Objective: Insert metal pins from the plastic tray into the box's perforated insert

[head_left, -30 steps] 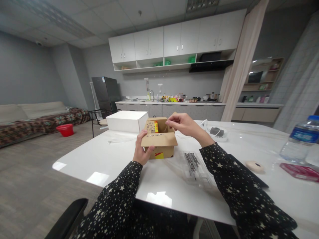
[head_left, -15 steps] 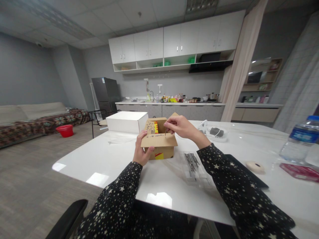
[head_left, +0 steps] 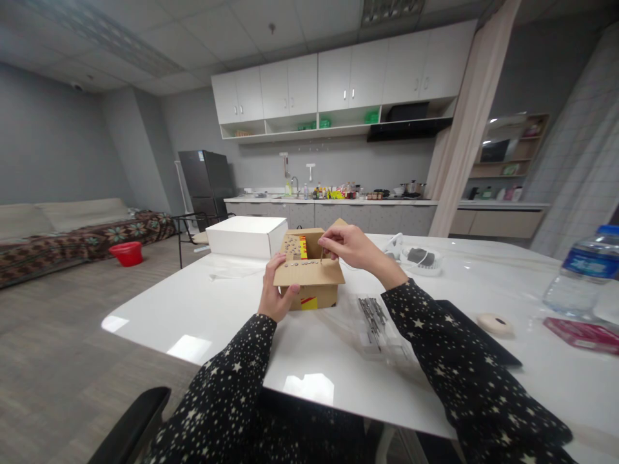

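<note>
A small cardboard box (head_left: 309, 273) with its flaps open stands on the white table in front of me. My left hand (head_left: 275, 291) grips the near flap at its left edge, thumb and fingers around it. Small round metal pieces run in a row along that flap, and several more dot the left flap (head_left: 292, 247). Between thumb and fingertips, my right hand (head_left: 352, 247) pinches a thin rod (head_left: 322, 256), upright, its lower end at the near flap; its exact kind is too small to tell. A clear plastic case (head_left: 371, 328) with thin metal pieces lies below my right wrist.
A white box (head_left: 246, 237) stands left behind the cardboard box. On the right are a white charger-like device with cable (head_left: 422, 259), a black tablet-like slab (head_left: 483, 335), a beige oval case (head_left: 494, 324), a red packet (head_left: 580, 334) and a water bottle (head_left: 580, 274).
Hardly anything differs. Both hands keep their places on the box and the rod, with only a very slight shift in the view.
</note>
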